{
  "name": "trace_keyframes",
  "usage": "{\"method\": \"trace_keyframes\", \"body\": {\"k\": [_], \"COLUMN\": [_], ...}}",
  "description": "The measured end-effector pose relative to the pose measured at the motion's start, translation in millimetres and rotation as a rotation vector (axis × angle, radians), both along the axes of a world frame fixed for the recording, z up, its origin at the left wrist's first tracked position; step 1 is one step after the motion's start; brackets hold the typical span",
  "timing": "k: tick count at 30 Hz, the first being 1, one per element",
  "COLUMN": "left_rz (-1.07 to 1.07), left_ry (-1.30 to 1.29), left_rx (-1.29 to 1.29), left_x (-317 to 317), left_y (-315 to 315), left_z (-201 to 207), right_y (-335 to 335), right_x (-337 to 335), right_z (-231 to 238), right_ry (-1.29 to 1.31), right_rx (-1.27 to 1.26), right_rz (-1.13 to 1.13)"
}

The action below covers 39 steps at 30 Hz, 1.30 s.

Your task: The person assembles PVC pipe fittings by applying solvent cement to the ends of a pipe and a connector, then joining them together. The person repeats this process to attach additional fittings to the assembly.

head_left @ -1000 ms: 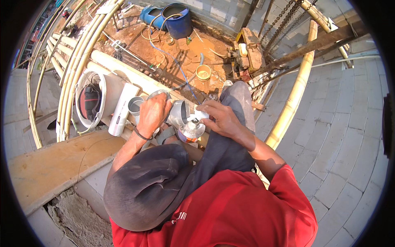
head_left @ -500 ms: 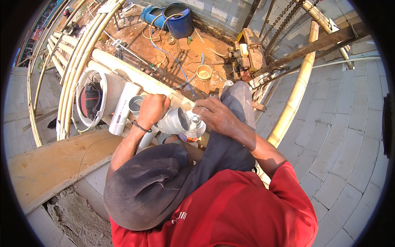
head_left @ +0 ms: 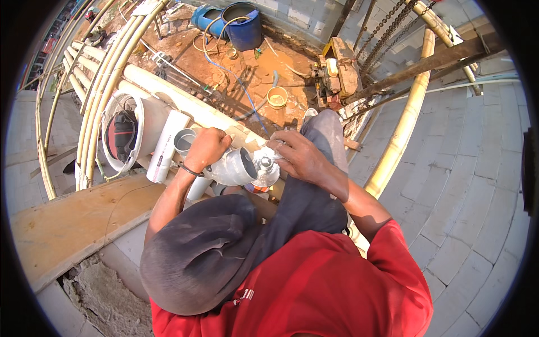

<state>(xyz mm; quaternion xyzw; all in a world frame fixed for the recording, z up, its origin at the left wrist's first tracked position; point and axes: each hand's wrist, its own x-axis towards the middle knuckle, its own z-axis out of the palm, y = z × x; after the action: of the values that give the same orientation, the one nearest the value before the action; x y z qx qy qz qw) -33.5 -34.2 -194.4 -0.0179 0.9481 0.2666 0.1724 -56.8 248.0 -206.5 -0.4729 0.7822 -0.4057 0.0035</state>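
Left hand (head_left: 209,149) has its fingers curled close together round a grey pipe fitting (head_left: 233,168), which is held up above the bamboo poles (head_left: 179,101), open mouth facing right. Right hand (head_left: 300,157) has fingers bunched by the top of a silver cone-topped can (head_left: 266,180); they seem to be pinching something whitish, but it's too blurry to say what. My worry is the can: the fitting's mouth is right next to it (can't tell if they touch), so one careless swing of the left wrist could knock it over, and round poles aren't exactly a flat bench. Can't tell if it's capped either, and what's inside is hidden, so a spill is possible. Slippery fingers could also drop the fitting over the poles' far edge onto the muddy ground. Just left of that hand sits a second grey fitting (head_left: 184,140), then a white pipe (head_left: 165,151), then a white bucket (head_left: 150,128) on its side with a black and red bag-like thing (head_left: 124,137) in it. Farther out there's a yellow bucket (head_left: 277,106) with something tan inside, and an upright blue drum (head_left: 247,36) holding what looks like murky water.
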Motion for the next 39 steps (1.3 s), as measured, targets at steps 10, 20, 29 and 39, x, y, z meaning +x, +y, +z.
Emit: {"method": "trace_keyframes", "body": {"k": [10,20,29,39], "left_rz": [0.075,0.039,0.011,-0.054], "left_ry": [0.008,-0.260,-0.056,-0.035], "left_rx": [0.019,0.285,0.329,0.302], "left_x": [4.7,5.3,-10.5,-21.8], "left_y": [-7.0,-34.8,-25.4,-15.0], "left_z": [-2.7,-9.4,-24.5,-32.8], "right_y": [-8.9,-10.4,9.1,20.7], "right_x": [4.2,4.3,8.7,9.2], "right_z": [-45.0,-44.9,-29.5,18.9], "right_ry": [-0.081,-0.166,-0.228,-0.256], "right_rx": [0.184,0.160,0.104,-0.003], "right_rz": [0.057,-0.010,-0.076,-0.174]}}
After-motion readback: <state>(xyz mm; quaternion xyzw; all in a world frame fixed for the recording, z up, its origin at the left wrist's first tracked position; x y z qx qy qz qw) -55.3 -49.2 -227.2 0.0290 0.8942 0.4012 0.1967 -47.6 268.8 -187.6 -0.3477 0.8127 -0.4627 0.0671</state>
